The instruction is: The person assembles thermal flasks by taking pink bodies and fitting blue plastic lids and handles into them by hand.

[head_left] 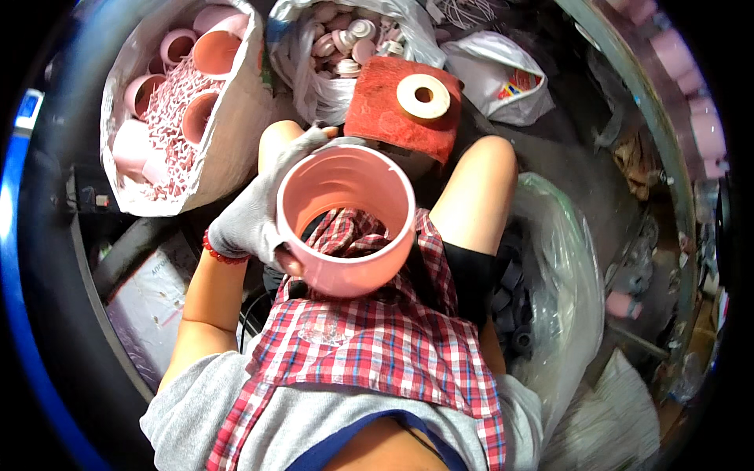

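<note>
My left hand [271, 196], in a grey fingerless glove with a red bead bracelet at the wrist, grips a pink plastic cylinder [353, 275] by its left side. The wide mouth tilts toward me, and checked cloth shows through the inside, so it seems open at the far end too. Just beyond it stands a red cloth-topped block [369, 102] with a cream ring [424, 96] on top. Of my right arm only a bit shows at my right side; that hand is out of sight. A red checked apron [369, 337] covers my lap.
At the far left a white sack [224, 169] holds pink cylinders and many small pink pieces. Behind the block, a plastic bag [287, 47] contains pink and white round parts. A white bag [495, 71] lies farther right. Beside my right leg sits a clear bag [561, 275] with dark parts.
</note>
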`<state>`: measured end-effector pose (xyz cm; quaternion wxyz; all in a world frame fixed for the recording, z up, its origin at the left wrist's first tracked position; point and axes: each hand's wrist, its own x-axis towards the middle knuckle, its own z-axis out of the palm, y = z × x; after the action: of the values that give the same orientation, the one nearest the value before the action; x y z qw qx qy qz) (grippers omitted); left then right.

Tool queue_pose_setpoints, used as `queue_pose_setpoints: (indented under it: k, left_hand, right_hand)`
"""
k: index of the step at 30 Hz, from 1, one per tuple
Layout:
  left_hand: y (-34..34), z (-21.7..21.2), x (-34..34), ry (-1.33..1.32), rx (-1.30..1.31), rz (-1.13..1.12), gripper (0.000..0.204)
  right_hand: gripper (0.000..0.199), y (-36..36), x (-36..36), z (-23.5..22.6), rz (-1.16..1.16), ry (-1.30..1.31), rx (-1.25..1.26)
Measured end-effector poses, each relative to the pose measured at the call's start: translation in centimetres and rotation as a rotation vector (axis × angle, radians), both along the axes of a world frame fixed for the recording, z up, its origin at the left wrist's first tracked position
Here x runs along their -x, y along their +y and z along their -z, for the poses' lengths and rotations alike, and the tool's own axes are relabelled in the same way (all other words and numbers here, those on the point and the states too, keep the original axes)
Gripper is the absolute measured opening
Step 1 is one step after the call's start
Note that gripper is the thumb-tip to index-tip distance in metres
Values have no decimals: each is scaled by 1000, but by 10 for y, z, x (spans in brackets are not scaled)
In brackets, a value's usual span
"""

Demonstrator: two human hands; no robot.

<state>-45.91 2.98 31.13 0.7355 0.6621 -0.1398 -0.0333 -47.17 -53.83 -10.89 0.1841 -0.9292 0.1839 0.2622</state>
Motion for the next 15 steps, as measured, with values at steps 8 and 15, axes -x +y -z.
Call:
queue_pose_setpoints:
  k: [8,15]
  left_hand:
    - [29,30,-12,19,270,-29,116]
    - [-18,90,-85,234,863,417,97]
  right_hand:
    - [33,41,-36,-231,217,-474,-408]
    - [56,127,-101,-393,-255,-1102,-937]
